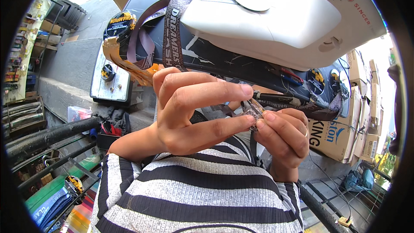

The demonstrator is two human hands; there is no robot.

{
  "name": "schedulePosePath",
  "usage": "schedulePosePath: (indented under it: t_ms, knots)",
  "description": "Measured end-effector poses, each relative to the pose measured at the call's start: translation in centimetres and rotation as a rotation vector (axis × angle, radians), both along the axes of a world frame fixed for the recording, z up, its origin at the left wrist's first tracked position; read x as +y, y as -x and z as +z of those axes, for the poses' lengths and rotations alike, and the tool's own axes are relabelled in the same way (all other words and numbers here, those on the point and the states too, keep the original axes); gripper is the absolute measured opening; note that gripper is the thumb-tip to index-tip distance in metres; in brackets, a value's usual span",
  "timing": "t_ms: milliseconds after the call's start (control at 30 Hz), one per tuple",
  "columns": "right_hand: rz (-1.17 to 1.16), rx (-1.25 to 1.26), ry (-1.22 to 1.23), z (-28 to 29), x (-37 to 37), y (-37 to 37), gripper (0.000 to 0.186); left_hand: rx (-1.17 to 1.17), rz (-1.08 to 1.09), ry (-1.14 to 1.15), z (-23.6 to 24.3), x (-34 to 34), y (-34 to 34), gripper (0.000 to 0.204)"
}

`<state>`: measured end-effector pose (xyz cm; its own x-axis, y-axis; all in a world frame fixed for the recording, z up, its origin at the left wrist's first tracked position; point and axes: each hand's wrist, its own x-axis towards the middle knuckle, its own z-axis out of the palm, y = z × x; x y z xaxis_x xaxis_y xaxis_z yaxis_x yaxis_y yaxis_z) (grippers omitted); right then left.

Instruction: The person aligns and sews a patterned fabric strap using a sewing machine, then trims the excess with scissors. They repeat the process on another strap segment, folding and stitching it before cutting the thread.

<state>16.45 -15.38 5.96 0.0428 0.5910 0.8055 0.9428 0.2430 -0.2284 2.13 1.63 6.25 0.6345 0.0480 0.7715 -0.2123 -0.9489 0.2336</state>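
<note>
In front of my chest, a short piece of printed brown-grey ribbon (253, 111) is held between the fingertips of both hands. My left hand (185, 114) reaches in with two long fingers, one tip above the ribbon and the other against its near side. From the right, my right hand (286, 133) pinches the ribbon's edge between thumb and fingers. How it is folded is partly hidden by the fingers. Beyond my hands, a longer printed ribbon (174, 34) loops across the dark table (215, 62) up to the white sewing machine (267, 30).
Round black-and-gold discs (120, 25) lie at the table's left end, and another disc (316, 81) lies at its right. A red-handled tool (292, 76) rests at the near edge. Cardboard boxes (345, 125) stand right; a foot pedal (120, 87) and metal railings (64, 140) are left.
</note>
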Motion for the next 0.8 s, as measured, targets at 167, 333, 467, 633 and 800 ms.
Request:
schedulePosePath:
  t_ms: [167, 333, 467, 633, 800]
  knots:
    - [-0.005, -0.032, 0.052, 0.2, -0.4, 0.1, 0.033, -0.255, -0.038, 0.160, -0.6, -0.3, -0.7, 0.025]
    - [-0.015, -0.036, 0.046, 0.5, -0.2, 0.1, 0.032, -0.122, -0.044, 0.326, 0.3, -0.6, -0.3, 0.024]
    - [0.019, -0.042, 0.042, 0.3, -0.3, -0.2, 0.028, -0.141, -0.032, 0.180, 0.1, -0.5, -1.2, 0.033]
    - [0.093, -0.116, -0.011, -0.4, -1.1, -1.9, 0.021, 0.013, -0.128, 0.125, 0.2, -0.5, -0.7, 0.031]
    - [0.053, -0.178, -0.207, -1.0, -0.4, -2.1, 0.010, 0.044, -0.031, 0.198, 0.1, -1.0, -0.4, 0.022]
